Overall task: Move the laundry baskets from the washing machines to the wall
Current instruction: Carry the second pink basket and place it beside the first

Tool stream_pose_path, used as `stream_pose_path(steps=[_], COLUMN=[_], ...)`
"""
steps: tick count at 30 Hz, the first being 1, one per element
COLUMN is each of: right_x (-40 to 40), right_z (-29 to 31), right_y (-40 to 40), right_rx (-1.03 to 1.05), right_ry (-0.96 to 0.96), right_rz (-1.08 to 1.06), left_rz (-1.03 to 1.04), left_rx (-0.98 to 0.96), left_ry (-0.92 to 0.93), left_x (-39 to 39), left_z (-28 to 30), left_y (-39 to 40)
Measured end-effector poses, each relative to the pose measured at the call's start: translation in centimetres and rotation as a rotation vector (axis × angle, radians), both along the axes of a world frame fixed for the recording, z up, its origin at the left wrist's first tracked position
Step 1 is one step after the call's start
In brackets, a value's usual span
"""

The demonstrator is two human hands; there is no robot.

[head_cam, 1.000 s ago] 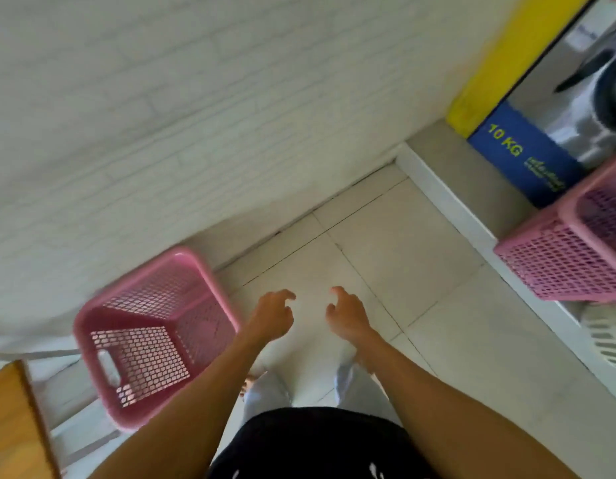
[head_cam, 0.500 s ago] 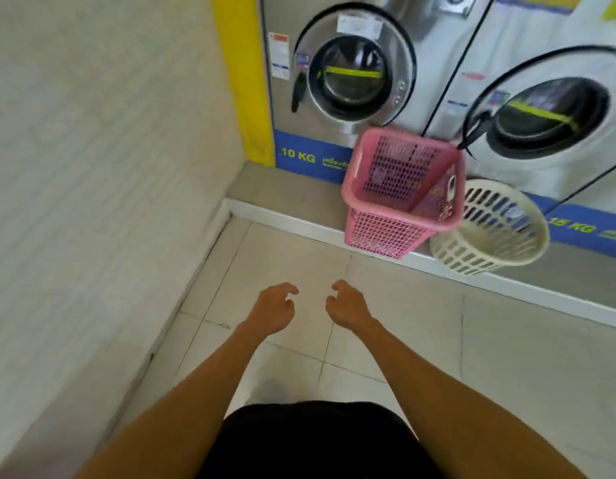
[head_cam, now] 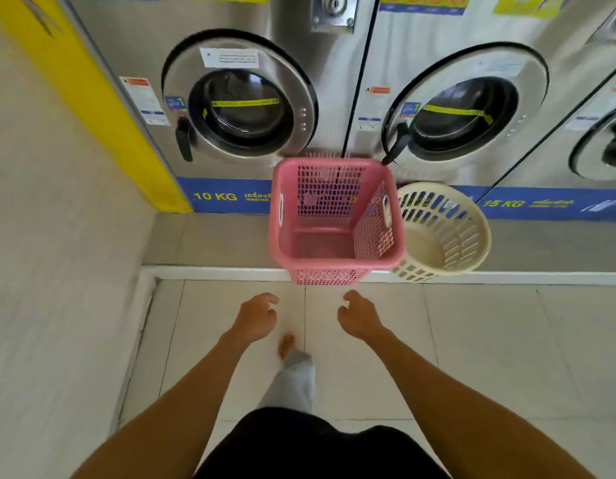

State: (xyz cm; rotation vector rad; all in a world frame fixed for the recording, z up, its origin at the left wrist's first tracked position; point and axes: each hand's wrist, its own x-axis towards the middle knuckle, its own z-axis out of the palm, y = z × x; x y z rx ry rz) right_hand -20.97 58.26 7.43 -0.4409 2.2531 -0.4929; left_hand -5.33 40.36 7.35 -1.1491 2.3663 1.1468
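Change: you've turned from the wall to face the washers, closer than half a second ago.
Baskets: two on the ledge, pink basket (head_cam: 336, 219) touching cream basket (head_cam: 444, 233).
Washers: three.
Hands: your left hand (head_cam: 256, 318) and right hand (head_cam: 360, 318) loosely curled, holding nothing, just short of pink.

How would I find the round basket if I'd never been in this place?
Look at the row of silver washing machines and the grey step below them. Two empty baskets sit side by side on that step, under the gap between the 10 KG and 15 KG machines. Yours is the cream round basket on the right; its neighbour, the pink basket, is square.
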Motion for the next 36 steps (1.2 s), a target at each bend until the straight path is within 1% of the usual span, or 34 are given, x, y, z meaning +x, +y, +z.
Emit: stream_pose_path(steps=[3,5,7,9,12,15,18,22,24,26,28,30,32,34,36], right_x=[-4.8,-8.4,-11.2,-14.0,-18.4,-22.5,-26.1,-31.0,-32.9,-34.4,-35.1,-35.3,-35.4,-35.5,-35.5], right_z=[-0.6,-0.4,-0.3,-0.4,-0.3,-0.6,-1.9,-5.2,-7.1,-9.1,-10.9,-11.9,-12.1,-11.8,-11.1], right_y=[-1.5,-2.5,-3.2,-3.6,-4.5,-5.2,-5.8,-7.0,-7.7,-8.2,-8.5,-8.4,-8.0,-7.7,-7.6], right_rx=[0.03,0.026,0.025,0.03,0.02,0.069,0.123,0.146,0.119,0.067,0.002,0.011,0.079,0.14,0.149], right_ry=[0.019,0.036,0.041,0.039,0.03,0.03,0.075,0.159,0.173,0.182,0.147,0.109,0.09,0.092,0.121], right_rz=[-0.001,-0.044,-0.096,-0.157,-0.241,-0.235,-0.226,-0.184,-0.21,-0.243,-0.223,-0.172,-0.143,-0.116,-0.058], left_rz=[0.047,0.075,0.116,0.103,0.011,0.097,0.1,0.206,0.301,0.391,0.439,0.455,0.414,0.296,0.251], left_rx=[0.048,0.06,0.083,0.076,0.014,-0.08,-0.184,-0.191,-0.169,-0.17,-0.191,-0.169,-0.162,-0.18,-0.209], left_ry=[-0.061,-0.082,-0.09,-0.065,-0.053,-0.107,-0.135,-0.167,-0.169,-0.213,-0.261,-0.248,-0.205,-0.185,-0.179], left_x=[-4.3,-7.2,-9.7,-12.6,-16.8,-20.3,-23.2,-26.8,-28.2,-29.6,-30.2,-30.0,-29.1,-27.8,-26.7], left_z=[-0.8,-0.6,-0.1,0.4,0.3,-1.5,-3.4,-6.2,-7.6,-9.0,-10.3,-11.1,-11.2,-10.9,-10.3], left_y=[-3.3,-5.6,-7.0,-8.2,-9.9,-11.8,-13.2,-14.1,-14.4,-14.9,-15.3,-15.5,-15.9,-16.4,-16.4])
